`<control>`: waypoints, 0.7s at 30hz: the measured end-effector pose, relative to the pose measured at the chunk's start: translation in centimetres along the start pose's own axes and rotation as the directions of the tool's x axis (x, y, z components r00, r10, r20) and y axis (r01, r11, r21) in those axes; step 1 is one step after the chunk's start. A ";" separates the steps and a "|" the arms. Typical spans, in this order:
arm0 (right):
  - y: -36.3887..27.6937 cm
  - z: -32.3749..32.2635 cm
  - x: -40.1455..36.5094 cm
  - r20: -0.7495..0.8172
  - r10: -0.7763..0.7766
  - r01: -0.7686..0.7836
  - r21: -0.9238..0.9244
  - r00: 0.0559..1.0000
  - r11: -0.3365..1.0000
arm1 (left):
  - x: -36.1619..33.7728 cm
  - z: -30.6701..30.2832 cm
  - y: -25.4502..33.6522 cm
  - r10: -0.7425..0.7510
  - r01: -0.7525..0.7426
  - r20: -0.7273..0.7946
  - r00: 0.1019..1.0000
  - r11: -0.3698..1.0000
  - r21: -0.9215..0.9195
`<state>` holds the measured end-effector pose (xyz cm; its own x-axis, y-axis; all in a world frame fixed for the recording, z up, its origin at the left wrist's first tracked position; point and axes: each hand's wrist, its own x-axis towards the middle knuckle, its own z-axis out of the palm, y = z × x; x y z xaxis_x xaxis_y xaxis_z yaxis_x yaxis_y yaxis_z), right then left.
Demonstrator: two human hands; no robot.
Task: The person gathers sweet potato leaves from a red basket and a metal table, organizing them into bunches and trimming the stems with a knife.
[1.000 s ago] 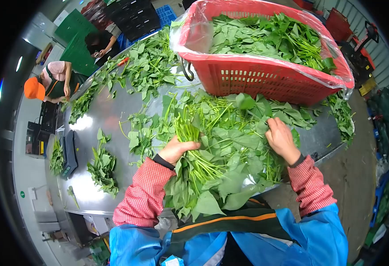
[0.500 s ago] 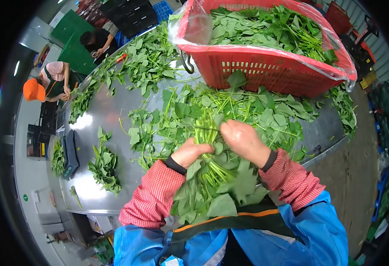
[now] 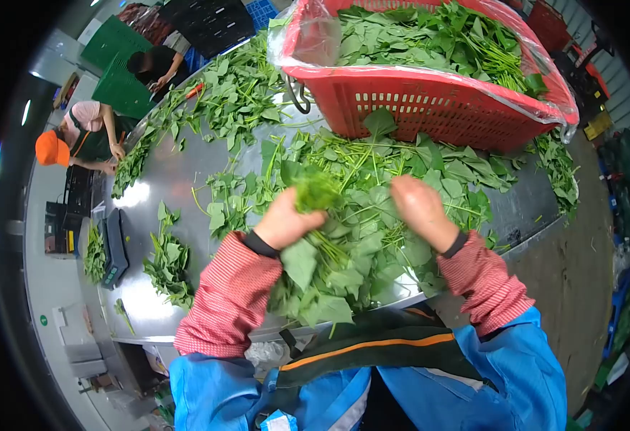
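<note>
My left hand [image 3: 290, 219] is wrapped round the stems of a bunch of leafy greens [image 3: 329, 276], whose leaves hang toward me over the table's near edge. The stem ends above the hand are blurred. My right hand [image 3: 424, 210] is apart from the bunch, over loose greens [image 3: 462, 169] on the metal table [image 3: 185, 172]; its fingers are curled and partly blurred, and what they hold cannot be made out. Beyond both hands stands a red crate [image 3: 430, 108], lined with clear plastic and filled with greens.
A dark scale [image 3: 116, 248] and a small bunch of greens [image 3: 169, 262] are at the left. A person in an orange cap [image 3: 53, 148] and another person in black [image 3: 164, 68] work at the far left edge. Green crates [image 3: 117, 72] stand behind them.
My left hand has moved left and up with the bunch. My right hand has moved right and up, away from it. The bunch's leaves have swung left.
</note>
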<state>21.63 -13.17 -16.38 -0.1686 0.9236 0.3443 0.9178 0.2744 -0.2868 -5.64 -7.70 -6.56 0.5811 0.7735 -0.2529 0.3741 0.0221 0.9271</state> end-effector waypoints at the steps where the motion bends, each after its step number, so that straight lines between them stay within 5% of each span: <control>1: 0.9 -0.9 -0.7 0.094 0.104 -0.105 0.014 0.990 0.994 | -0.1 -1.6 0.0 -0.058 0.061 0.026 0.998 0.991 -0.116; 3: 1.3 -3.0 -1.2 0.083 0.075 -0.076 0.008 0.994 0.997 | -0.3 -3.4 -1.2 -0.075 0.046 -0.084 0.994 0.953 -0.300; 4: 1.0 -4.7 -0.2 0.227 0.122 -0.134 0.040 0.966 0.990 | -0.4 -3.8 -1.6 -0.081 0.037 -0.108 0.991 0.932 -0.361; 7: 0.3 -7.1 4.0 0.398 0.087 -0.274 0.443 0.913 0.854 | -0.1 -4.0 -2.0 -0.023 -0.023 -0.091 0.996 0.882 -0.472; 9: 1.4 -6.3 6.7 0.414 -0.135 -0.203 0.673 0.900 0.711 | 0.5 -3.6 -2.5 0.030 -0.049 -0.044 0.999 0.827 -0.559; 11: 0.8 -5.9 8.6 0.493 -0.258 -0.304 0.791 0.831 0.530 | 0.9 -2.9 -2.7 -0.007 -0.036 -0.066 0.998 0.783 -0.621; 15: -2.2 -2.5 8.2 0.609 -0.408 -0.236 0.709 0.680 0.665 | 1.5 -1.5 -2.5 -0.168 -0.026 -0.173 0.970 0.639 -0.768; 17: -3.4 -0.5 7.4 0.621 -0.532 -0.387 0.780 0.576 0.492 | 1.8 -1.2 -2.6 -0.208 -0.086 -0.253 0.945 0.588 -0.804; 19: -6.1 -0.5 5.8 0.587 -0.494 -0.547 0.802 0.642 0.242 | 2.3 -0.4 -2.2 -0.291 -0.119 -0.320 0.901 0.543 -0.831; 21: -8.2 -2.5 5.2 0.697 -0.455 -0.694 0.688 0.553 0.210 | 2.2 0.7 -1.5 -0.265 -0.115 -0.351 0.898 0.629 -0.769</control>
<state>14.14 -11.25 -10.01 -0.7617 0.5730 -0.3024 0.0629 -0.3992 -0.9147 -4.40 -6.44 -8.67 0.1693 0.9112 -0.3755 -0.3877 0.4118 0.8247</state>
